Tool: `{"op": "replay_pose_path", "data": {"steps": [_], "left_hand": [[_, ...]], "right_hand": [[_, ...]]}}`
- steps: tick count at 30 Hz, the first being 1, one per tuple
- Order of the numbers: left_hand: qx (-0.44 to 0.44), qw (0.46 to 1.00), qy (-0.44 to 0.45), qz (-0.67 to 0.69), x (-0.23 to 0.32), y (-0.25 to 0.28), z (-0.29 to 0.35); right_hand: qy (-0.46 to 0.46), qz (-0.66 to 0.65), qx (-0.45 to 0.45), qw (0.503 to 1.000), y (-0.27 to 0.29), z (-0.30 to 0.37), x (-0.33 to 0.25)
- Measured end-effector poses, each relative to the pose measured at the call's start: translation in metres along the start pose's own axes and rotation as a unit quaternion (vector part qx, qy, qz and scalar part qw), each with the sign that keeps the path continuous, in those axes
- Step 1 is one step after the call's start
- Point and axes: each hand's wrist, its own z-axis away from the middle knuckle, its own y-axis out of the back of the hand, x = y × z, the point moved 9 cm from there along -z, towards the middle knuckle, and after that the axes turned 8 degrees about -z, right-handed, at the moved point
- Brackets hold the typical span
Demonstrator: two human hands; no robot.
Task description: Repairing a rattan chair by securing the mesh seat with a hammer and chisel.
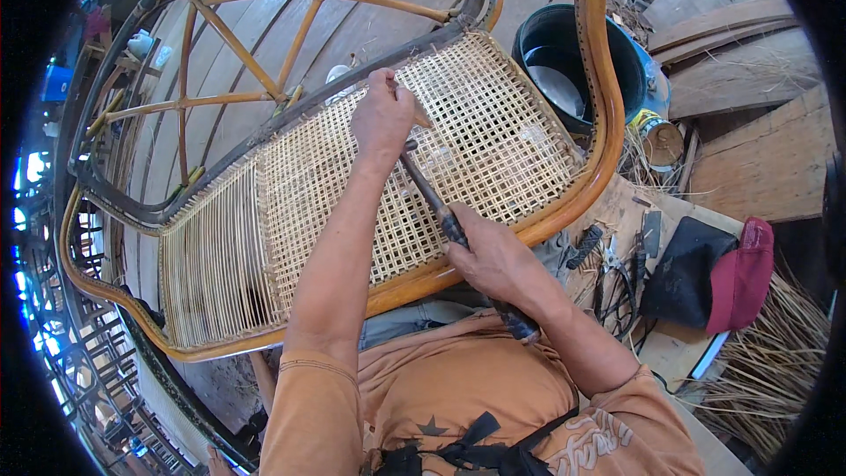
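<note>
A rattan chair frame [493,251] with a woven cane panel [476,137] lies across my lap. My left hand [383,116] is closed above the panel's far edge. From its fingers juts a short brown pointed piece [422,115], whose kind I cannot make out. In my right hand [495,257] is a hammer [426,185] with a dark wrapped handle. Its small head lies just below the brown piece; whether they touch I cannot tell. The panel's left part has only parallel strands [216,256], with a dark gap low down.
Beyond the frame's right side stands a dark bucket [630,79], with a rusty can [661,143] nearby. Pliers [610,256] and other tools lie on a board at right, beside a black and maroon cap [740,273]. Loose cane strands [767,370] are heaped at lower right.
</note>
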Motion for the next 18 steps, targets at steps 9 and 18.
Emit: {"op": "replay_pose_path", "data": {"steps": [9,18], "left_hand": [[-0.022,0.998,-0.024,-0.059,0.013,0.001,0.0],[0.069,0.995,-0.047,-0.057,0.025,0.01,0.018]], "right_hand": [[-0.013,0.033,-0.002,0.999,0.002,-0.015,0.0],[-0.004,0.033,0.021,0.999,0.005,-0.015,0.009]]}}
